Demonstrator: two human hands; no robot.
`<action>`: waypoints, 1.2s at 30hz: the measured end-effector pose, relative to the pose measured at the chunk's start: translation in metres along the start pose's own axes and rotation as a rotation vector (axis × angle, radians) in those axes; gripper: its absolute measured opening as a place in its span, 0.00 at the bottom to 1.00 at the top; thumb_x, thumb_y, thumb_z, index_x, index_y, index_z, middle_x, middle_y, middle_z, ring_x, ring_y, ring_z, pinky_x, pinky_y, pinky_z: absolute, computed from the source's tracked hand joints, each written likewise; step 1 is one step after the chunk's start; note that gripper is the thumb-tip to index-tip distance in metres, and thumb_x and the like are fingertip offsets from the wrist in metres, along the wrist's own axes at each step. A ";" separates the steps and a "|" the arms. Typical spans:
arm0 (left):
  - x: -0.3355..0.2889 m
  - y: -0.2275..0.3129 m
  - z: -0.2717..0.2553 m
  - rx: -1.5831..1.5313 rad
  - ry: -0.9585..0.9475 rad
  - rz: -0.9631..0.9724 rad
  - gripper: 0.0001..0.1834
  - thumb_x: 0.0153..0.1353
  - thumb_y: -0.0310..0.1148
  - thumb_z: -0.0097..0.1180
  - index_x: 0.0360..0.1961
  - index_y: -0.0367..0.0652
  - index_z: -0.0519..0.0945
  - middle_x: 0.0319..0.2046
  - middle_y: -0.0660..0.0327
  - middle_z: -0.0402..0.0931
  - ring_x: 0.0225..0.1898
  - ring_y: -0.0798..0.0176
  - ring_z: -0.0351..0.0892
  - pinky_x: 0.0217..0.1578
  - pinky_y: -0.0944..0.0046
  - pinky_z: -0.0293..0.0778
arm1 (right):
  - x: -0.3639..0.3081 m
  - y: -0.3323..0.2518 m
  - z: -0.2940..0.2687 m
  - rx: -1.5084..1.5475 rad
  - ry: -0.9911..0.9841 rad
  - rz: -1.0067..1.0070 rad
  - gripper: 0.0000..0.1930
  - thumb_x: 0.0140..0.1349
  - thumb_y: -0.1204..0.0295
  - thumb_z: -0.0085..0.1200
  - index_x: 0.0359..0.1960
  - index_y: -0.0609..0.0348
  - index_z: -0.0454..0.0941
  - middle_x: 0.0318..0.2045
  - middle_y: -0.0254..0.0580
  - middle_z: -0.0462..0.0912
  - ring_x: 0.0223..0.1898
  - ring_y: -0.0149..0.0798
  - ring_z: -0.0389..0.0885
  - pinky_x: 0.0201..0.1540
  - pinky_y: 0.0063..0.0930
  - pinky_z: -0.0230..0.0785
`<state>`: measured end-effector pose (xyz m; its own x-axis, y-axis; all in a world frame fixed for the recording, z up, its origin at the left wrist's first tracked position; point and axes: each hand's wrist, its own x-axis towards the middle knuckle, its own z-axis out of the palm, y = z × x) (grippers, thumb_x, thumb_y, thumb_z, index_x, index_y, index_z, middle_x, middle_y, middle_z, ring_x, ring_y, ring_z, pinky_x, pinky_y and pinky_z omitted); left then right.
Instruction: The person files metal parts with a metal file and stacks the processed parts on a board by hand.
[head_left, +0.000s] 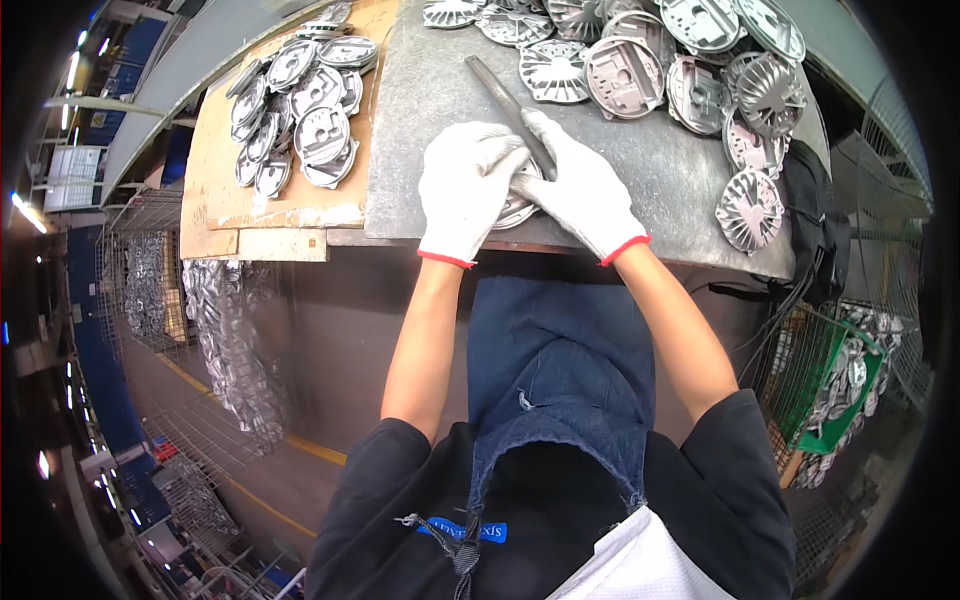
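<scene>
Both my hands wear white knit gloves with red cuffs and meet near the front edge of the metal-topped bench. My right hand [583, 190] is closed on a long, flat, dark metal file [492, 84], which points up and to the left past my fingers. My left hand [464, 188] is closed at the edge of a round silver metal casting [515, 212], its fingertips close to the file. The casting lies low against the bench, mostly hidden beneath my gloves.
Many round finned castings [624, 78] pile up across the back and right of the grey metal bench top [410, 120]. Another heap of castings [322, 135] rests on brown cardboard [335, 205] at left. A black bag [812, 215] hangs at the right edge; wire cages stand on both sides.
</scene>
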<state>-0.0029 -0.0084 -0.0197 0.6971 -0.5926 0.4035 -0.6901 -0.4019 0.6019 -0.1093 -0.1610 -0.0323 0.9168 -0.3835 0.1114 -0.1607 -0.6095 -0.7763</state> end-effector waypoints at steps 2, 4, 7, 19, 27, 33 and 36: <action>-0.001 0.001 0.002 0.021 -0.013 0.011 0.11 0.64 0.34 0.77 0.44 0.43 0.97 0.47 0.57 0.93 0.53 0.54 0.91 0.58 0.57 0.84 | 0.000 0.001 0.000 0.024 -0.019 0.021 0.43 0.69 0.49 0.68 0.83 0.48 0.70 0.66 0.59 0.87 0.64 0.63 0.87 0.67 0.52 0.79; -0.002 0.002 0.004 0.035 -0.014 0.024 0.11 0.64 0.33 0.77 0.45 0.42 0.97 0.47 0.57 0.94 0.54 0.55 0.91 0.58 0.58 0.84 | 0.001 0.002 0.000 0.035 -0.049 0.055 0.42 0.70 0.49 0.67 0.83 0.48 0.70 0.64 0.60 0.88 0.63 0.63 0.88 0.66 0.53 0.80; -0.003 0.004 0.003 -0.025 -0.004 -0.051 0.11 0.64 0.33 0.77 0.45 0.42 0.97 0.48 0.57 0.93 0.54 0.56 0.91 0.59 0.58 0.84 | 0.000 0.003 0.001 0.033 -0.073 0.073 0.40 0.71 0.51 0.66 0.82 0.47 0.71 0.61 0.60 0.89 0.62 0.64 0.88 0.64 0.54 0.80; 0.004 0.013 -0.002 -0.081 0.022 -0.114 0.10 0.62 0.30 0.80 0.44 0.41 0.97 0.48 0.55 0.93 0.52 0.57 0.92 0.56 0.59 0.86 | -0.001 0.003 0.004 0.059 -0.069 0.113 0.38 0.70 0.56 0.66 0.82 0.40 0.71 0.56 0.59 0.91 0.56 0.65 0.90 0.60 0.56 0.81; 0.036 0.026 -0.027 -0.038 0.124 0.143 0.08 0.69 0.26 0.76 0.47 0.35 0.95 0.50 0.57 0.92 0.50 0.65 0.91 0.53 0.62 0.86 | -0.002 0.005 0.006 0.113 -0.034 0.077 0.38 0.70 0.55 0.66 0.82 0.38 0.71 0.58 0.58 0.91 0.58 0.64 0.90 0.61 0.56 0.82; 0.022 0.023 -0.020 -0.202 -0.107 -0.152 0.08 0.69 0.28 0.75 0.46 0.38 0.95 0.46 0.57 0.93 0.49 0.63 0.91 0.52 0.64 0.84 | -0.003 0.010 0.006 0.099 -0.036 0.067 0.41 0.68 0.53 0.69 0.83 0.38 0.71 0.60 0.57 0.91 0.58 0.64 0.90 0.61 0.56 0.81; 0.009 0.015 -0.010 -0.103 -0.120 -0.208 0.10 0.66 0.36 0.76 0.43 0.42 0.96 0.44 0.56 0.93 0.50 0.55 0.91 0.56 0.58 0.83 | -0.003 0.012 0.007 0.090 -0.050 0.077 0.40 0.69 0.52 0.68 0.83 0.38 0.71 0.60 0.55 0.91 0.58 0.64 0.90 0.62 0.55 0.82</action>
<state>-0.0049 -0.0128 -0.0007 0.7898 -0.5856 0.1823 -0.5062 -0.4547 0.7328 -0.1119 -0.1622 -0.0458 0.9206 -0.3900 0.0199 -0.1998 -0.5142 -0.8341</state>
